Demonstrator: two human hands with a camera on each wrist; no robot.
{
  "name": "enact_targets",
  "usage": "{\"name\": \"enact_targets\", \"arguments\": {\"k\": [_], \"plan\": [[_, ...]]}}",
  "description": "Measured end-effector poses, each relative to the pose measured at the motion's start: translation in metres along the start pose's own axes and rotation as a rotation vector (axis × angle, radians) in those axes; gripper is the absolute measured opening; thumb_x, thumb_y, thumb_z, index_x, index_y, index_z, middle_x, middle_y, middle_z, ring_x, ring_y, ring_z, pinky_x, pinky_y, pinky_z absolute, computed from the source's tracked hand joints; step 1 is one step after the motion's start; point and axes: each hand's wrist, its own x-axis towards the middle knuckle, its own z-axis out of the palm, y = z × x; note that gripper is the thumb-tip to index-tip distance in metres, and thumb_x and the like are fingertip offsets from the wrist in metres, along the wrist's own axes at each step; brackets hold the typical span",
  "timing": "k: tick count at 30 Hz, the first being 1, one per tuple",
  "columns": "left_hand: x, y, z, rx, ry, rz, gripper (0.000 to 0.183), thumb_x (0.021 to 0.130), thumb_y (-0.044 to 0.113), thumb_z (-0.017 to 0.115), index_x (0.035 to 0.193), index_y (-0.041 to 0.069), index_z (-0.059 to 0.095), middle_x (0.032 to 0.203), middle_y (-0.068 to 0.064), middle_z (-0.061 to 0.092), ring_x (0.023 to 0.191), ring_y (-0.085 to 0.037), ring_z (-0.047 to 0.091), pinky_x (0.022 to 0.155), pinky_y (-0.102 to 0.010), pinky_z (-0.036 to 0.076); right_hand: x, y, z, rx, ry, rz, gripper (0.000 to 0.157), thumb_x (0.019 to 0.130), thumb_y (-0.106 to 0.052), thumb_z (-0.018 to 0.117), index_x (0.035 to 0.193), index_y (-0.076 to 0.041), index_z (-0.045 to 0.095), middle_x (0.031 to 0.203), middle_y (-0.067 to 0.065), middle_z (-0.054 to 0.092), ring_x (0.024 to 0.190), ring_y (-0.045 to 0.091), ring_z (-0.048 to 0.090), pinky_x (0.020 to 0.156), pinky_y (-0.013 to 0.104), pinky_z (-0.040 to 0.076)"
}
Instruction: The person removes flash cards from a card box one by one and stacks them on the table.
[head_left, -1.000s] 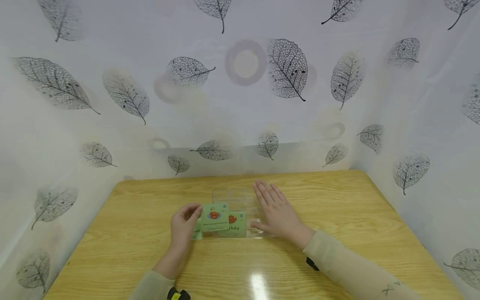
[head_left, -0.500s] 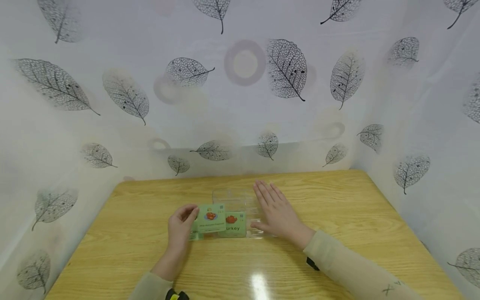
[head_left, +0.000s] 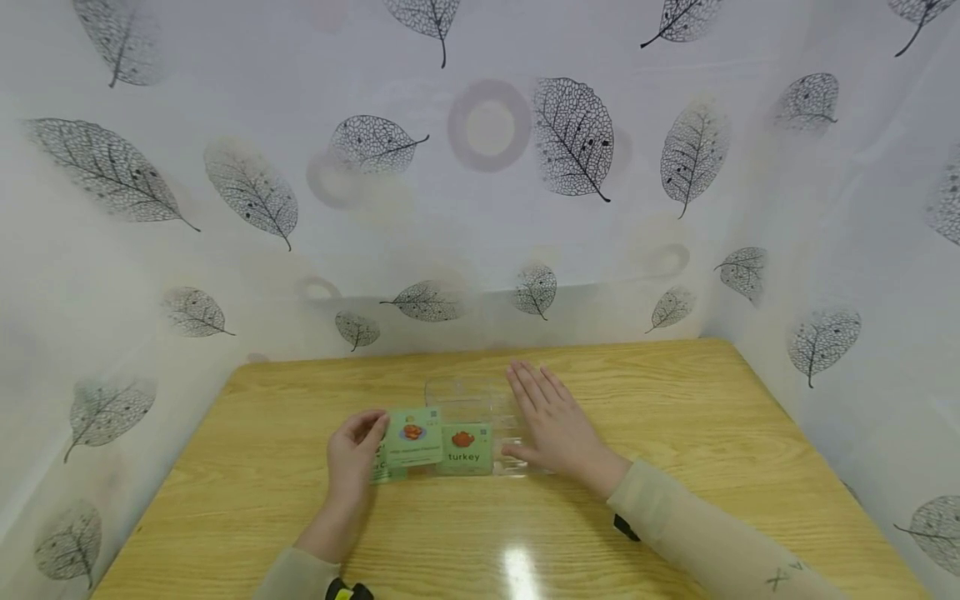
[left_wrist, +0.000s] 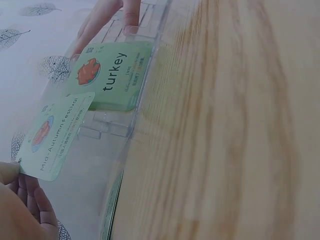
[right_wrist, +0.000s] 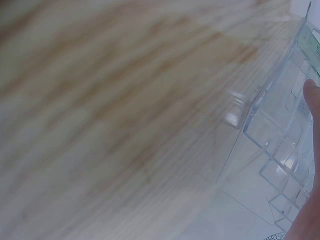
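My left hand (head_left: 351, 458) pinches a light green flash card (head_left: 414, 439) at its left edge between thumb and fingers. In the left wrist view this flash card (left_wrist: 57, 137) reads "Mid-Autumn Festival" and is raised and tilted. To its right, a green "turkey" card (head_left: 469, 458) lies in a clear plastic tray (head_left: 457, 389). Below my left hand, more green cards (head_left: 387, 476) sit at the tray's left, partly hidden by the held card. My right hand (head_left: 558, 427) rests with straight fingers on the tray's right part; the right wrist view shows its thumb over the clear compartments (right_wrist: 280, 145).
The wooden table (head_left: 645, 392) extends around the tray on all sides. A white curtain (head_left: 480, 208) with a leaf pattern hangs behind and beside it.
My left hand has moved slightly left with the card, uncovering the whole word "turkey" on the card behind. The right hand has stayed in place on the tray.
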Motion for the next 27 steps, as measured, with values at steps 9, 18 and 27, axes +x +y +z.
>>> {"name": "enact_targets", "arguments": {"k": [9,18,27], "plan": [[0.001,-0.002,-0.009,0.007,0.009,-0.008,0.028,0.106,0.012,0.067,0.127,-0.006,0.067,0.098,0.017,0.07,0.089,0.003,0.066,0.079,-0.014,0.057,0.0,0.0,0.001,-0.014,-0.002,0.003,0.115,0.093,-0.08,0.054,0.167,0.001,0.021,0.176,0.019,0.021,0.163,0.035,0.025,0.134,0.05,0.019],[0.001,0.0,-0.017,0.04,0.026,-0.017,0.03,0.106,0.014,0.066,0.129,-0.005,0.067,0.106,0.008,0.073,0.091,0.006,0.065,0.083,-0.009,0.054,0.0,0.0,0.001,-0.015,-0.003,0.003,0.115,0.093,-0.081,0.054,0.167,0.001,0.021,0.176,0.019,0.02,0.163,0.036,0.027,0.134,0.05,0.02],[0.004,-0.004,-0.021,0.047,0.056,-0.015,0.029,0.106,0.013,0.067,0.127,-0.007,0.068,0.097,0.016,0.07,0.088,0.007,0.065,0.08,-0.009,0.055,-0.001,0.0,0.002,0.008,0.005,0.005,0.115,0.093,-0.079,0.057,0.167,0.001,0.021,0.176,0.019,0.019,0.162,0.036,0.028,0.134,0.05,0.019]]}}
